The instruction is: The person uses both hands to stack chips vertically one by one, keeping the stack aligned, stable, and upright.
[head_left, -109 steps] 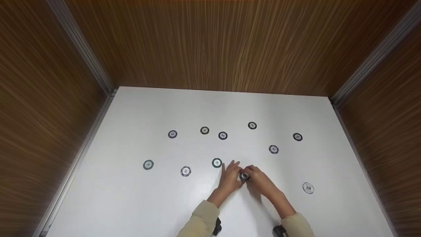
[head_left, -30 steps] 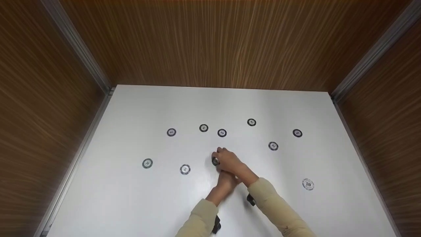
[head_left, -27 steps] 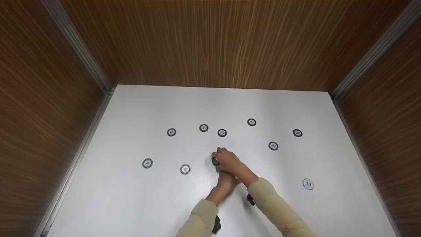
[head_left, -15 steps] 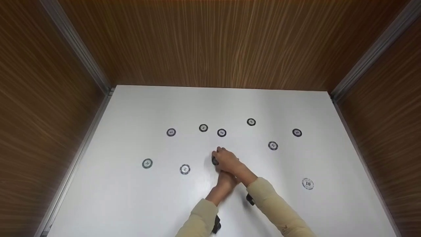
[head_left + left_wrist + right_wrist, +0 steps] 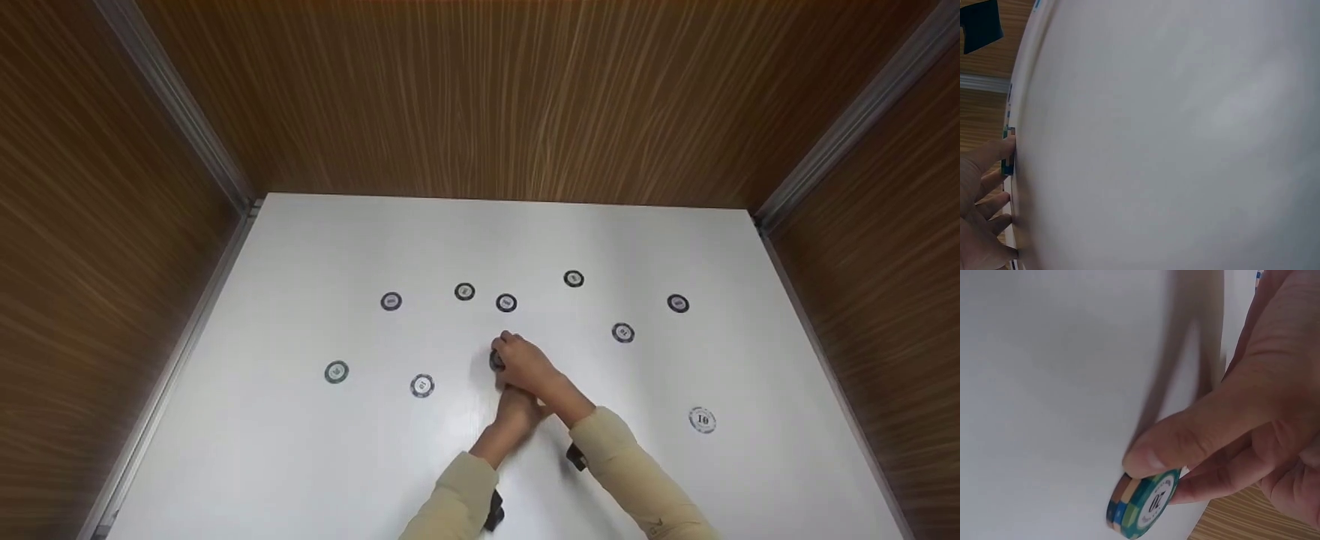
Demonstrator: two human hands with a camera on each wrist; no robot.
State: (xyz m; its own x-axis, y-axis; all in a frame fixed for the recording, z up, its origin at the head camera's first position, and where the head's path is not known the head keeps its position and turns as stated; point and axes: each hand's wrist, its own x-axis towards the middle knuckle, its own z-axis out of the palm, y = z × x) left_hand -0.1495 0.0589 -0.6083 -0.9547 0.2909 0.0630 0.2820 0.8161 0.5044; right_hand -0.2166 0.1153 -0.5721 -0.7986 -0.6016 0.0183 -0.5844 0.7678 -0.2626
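Observation:
My right hand (image 5: 523,365) crosses over the left and pinches a short stack of poker chips (image 5: 1145,506) between thumb and fingers. The top chip is green with a white centre marked 20; brown and blue edges show beneath it. In the head view the stack is partly covered by that hand. My left hand (image 5: 517,412) lies beneath the right forearm, most of its fingers hidden. In the left wrist view, fingers (image 5: 999,149) reach down to the table, one overlapping a green-edged chip stack (image 5: 1008,166); I cannot tell whether the left hand grips it.
Single poker chips lie spread over the white table (image 5: 247,435), among them a chip (image 5: 422,385) left of the hands, a green chip (image 5: 337,372) at far left and a white 10 chip (image 5: 703,420) at right. Brown wood-grain panels (image 5: 480,105) enclose the table.
The right hand has come from the right across the left hand to where a green chip lay, which no longer shows loose. Just now it has shifted slightly right with the stack.

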